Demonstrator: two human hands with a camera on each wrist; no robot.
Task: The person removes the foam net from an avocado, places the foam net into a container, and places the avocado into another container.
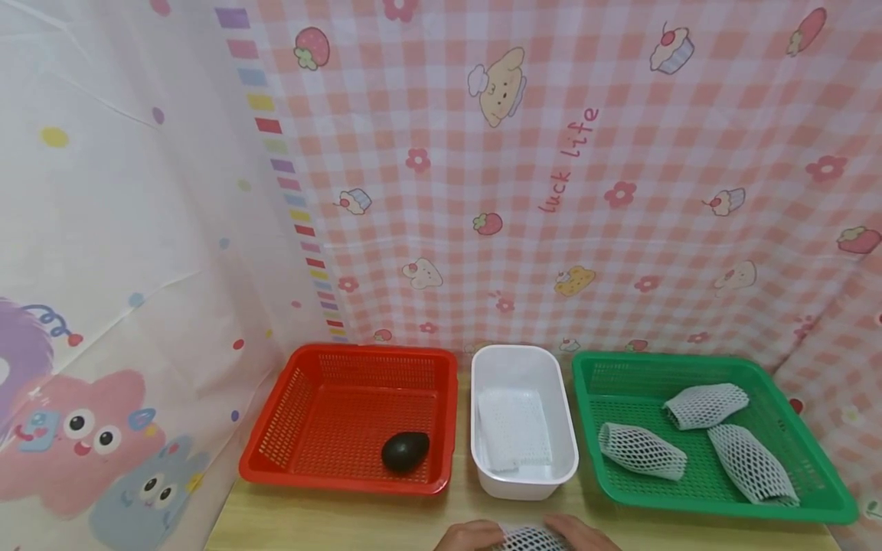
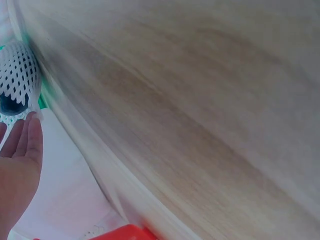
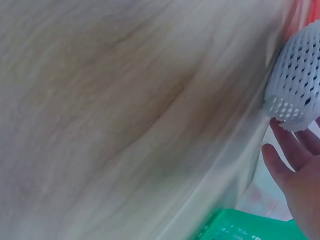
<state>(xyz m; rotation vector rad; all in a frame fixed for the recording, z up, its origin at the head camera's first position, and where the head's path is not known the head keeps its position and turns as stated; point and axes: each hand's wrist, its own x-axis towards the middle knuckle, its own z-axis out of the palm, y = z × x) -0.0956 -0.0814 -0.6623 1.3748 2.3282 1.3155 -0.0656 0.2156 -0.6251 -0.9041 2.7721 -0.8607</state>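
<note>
At the bottom edge of the head view a white foam net sleeve [image 1: 534,538] sits between my two hands. A dark, smooth thing, probably an avocado, shows through the sleeve's end [image 2: 19,82] in the left wrist view. My left hand [image 1: 472,534] holds one end at the fingertips. From the other side my right hand [image 1: 580,533] grips the sleeve's rim, with one finger spread away from it in the right wrist view. The thumbs are mostly hidden. A dark avocado [image 1: 405,451] lies bare in the red basket [image 1: 358,487] at the left.
Between the baskets stands a white bin [image 1: 525,490] with flat foam net sleeves [image 1: 515,430] inside. The green basket [image 1: 723,508] at the right holds three sleeved pieces [image 1: 642,451]. Behind the wooden table [image 1: 331,516] hangs a pink checked cloth [image 1: 441,191].
</note>
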